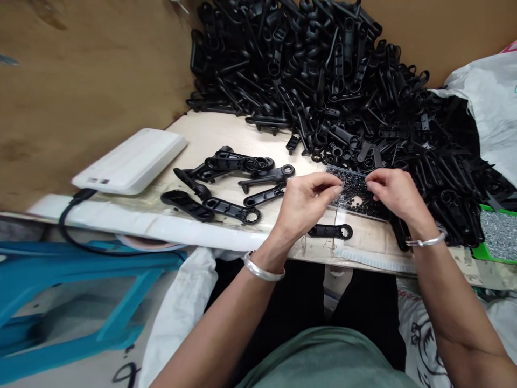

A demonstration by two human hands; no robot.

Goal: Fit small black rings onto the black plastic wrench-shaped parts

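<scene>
A shallow clear tray of tiny black parts lies on the table in front of me. Over its left side is my left hand, thumb and fingers pinched together; whatever may be between them is too small to make out. My right hand is pinched in the same way at the tray's right side, and its fingertips hide any small piece there. Just below the tray lies one black plastic handle piece with a ring-shaped end. Several similar black handle pieces lie left of my left hand.
A large heap of black plastic parts covers the back and right. A white power bank with a black cable sits at the left edge. At far right stands a green tray of small metal pieces. A blue stool is below left.
</scene>
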